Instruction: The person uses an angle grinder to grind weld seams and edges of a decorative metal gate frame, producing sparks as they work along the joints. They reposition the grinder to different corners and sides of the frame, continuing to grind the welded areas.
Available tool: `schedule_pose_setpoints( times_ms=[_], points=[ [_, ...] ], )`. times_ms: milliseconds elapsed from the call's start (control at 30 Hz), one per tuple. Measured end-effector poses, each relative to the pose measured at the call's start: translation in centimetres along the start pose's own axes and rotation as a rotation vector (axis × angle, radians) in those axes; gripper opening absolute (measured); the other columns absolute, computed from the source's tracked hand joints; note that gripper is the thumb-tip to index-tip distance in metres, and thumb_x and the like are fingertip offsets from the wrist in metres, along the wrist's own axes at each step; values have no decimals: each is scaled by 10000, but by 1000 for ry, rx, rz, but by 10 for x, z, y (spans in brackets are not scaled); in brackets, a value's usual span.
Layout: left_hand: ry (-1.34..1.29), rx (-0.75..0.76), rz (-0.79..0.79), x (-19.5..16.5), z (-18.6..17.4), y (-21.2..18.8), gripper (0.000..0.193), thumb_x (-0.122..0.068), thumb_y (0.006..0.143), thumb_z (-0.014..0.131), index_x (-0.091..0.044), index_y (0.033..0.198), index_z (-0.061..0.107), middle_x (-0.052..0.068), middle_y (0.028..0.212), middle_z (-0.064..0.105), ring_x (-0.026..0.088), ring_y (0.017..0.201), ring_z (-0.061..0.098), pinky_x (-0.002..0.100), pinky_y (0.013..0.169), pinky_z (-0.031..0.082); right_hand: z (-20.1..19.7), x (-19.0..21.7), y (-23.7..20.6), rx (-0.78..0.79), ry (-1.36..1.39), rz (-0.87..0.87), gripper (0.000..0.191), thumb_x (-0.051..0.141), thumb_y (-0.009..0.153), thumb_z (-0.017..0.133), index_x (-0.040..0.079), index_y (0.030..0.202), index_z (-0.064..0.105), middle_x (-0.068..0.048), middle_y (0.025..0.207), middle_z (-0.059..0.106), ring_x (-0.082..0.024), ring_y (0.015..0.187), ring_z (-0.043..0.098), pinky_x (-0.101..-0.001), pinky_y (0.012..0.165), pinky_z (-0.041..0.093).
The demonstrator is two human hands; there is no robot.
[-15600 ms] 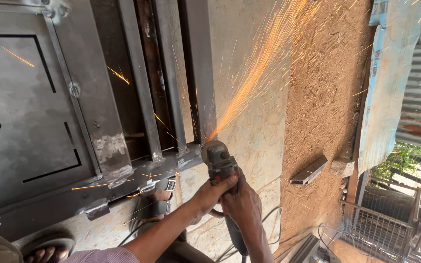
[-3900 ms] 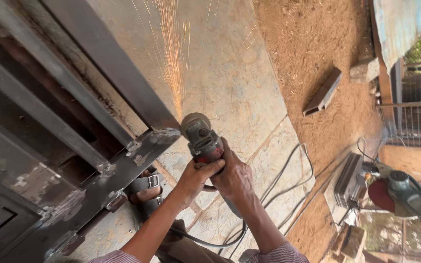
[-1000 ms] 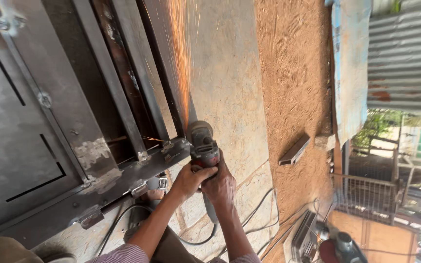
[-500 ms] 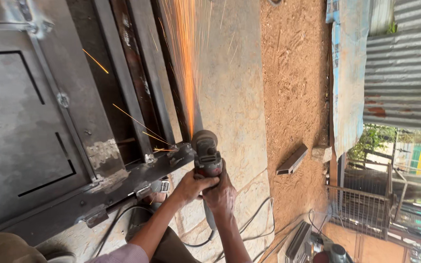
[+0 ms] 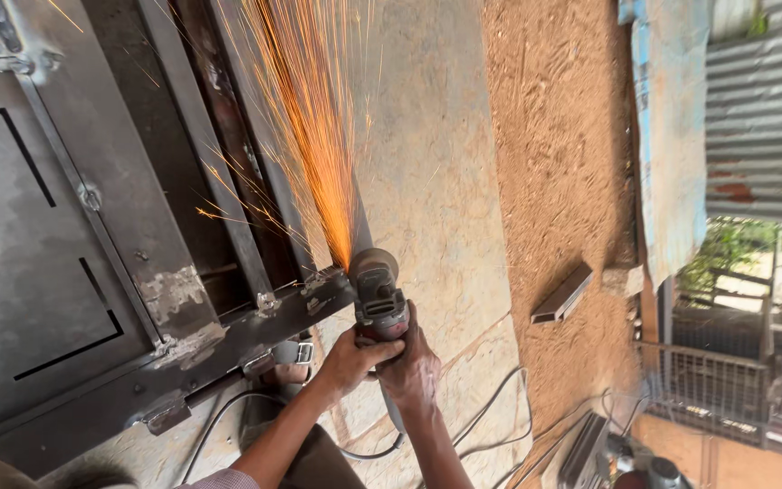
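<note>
- Low in the middle of the view, an angle grinder [image 5: 378,294] with a grey head and a red body sits at the corner of a dark steel gate frame [image 5: 228,349], its disc against the metal.
- Both hands close fully round the tool: the left hand [image 5: 352,359] wraps the body from the left, and the right hand [image 5: 412,369] clasps it from the right and behind, fingers curled tight.
- From the disc a dense fan of orange sparks [image 5: 311,136] shoots up and away across the frame's upright bars [image 5: 219,172].
- Left of the bars lies a flat grey steel panel [image 5: 20,272], dull and smudged, cut with thin straight slots; pale ground patches show at the welded joints [image 5: 174,294].
- Under the frame, a foot in a sandal [image 5: 290,358] rests on the ground.
- Black cables [image 5: 491,421] loop over the pale, cracked concrete slab [image 5: 427,181] beneath the work.
- Beyond the slab runs a strip of reddish-brown, gritty earth [image 5: 558,163], with a short offcut of rectangular steel tube [image 5: 561,294] lying on it.
- At the far right stand a worn blue-painted board [image 5: 672,136] and rusty grey corrugated sheeting [image 5: 767,109], with a wire mesh crate [image 5: 708,380] lower down.
</note>
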State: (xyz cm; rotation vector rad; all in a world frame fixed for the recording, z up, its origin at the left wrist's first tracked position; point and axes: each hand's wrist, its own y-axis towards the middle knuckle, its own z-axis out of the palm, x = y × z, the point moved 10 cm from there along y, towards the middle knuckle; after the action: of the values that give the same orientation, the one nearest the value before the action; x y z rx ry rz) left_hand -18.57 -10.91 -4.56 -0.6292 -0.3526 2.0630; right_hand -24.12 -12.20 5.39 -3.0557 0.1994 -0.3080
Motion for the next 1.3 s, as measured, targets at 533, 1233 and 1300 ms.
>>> schedule_pose_setpoints(
  times_ms=[533, 1233, 1300],
  points=[
    [243, -143, -275, 28, -26, -6, 643, -451, 737, 790, -39, 1215, 666, 117, 1034, 754, 252, 914, 766, 439, 699, 678, 6, -16, -7, 215, 61, 423, 735, 205, 828, 698, 142, 1506, 420, -201, 1067, 749, -388, 862, 763, -483, 739, 607],
    [267, -146, -355, 37, 0, -18, 541, -428, 776, 779, -33, 1142, 732, 139, 1001, 770, 264, 870, 761, 408, 656, 661, -8, -33, -19, 297, 44, 526, 786, 170, 791, 672, 54, 1514, 386, -239, 1047, 743, -410, 849, 754, -495, 734, 595],
    [250, -190, -350, 34, -10, -22, 517, -419, 765, 767, -66, 1140, 721, 99, 990, 779, 229, 872, 774, 411, 652, 676, -5, -27, -18, 331, 47, 539, 797, 152, 786, 639, 76, 1535, 377, -231, 1044, 742, -395, 850, 765, -477, 751, 610]
  ],
)
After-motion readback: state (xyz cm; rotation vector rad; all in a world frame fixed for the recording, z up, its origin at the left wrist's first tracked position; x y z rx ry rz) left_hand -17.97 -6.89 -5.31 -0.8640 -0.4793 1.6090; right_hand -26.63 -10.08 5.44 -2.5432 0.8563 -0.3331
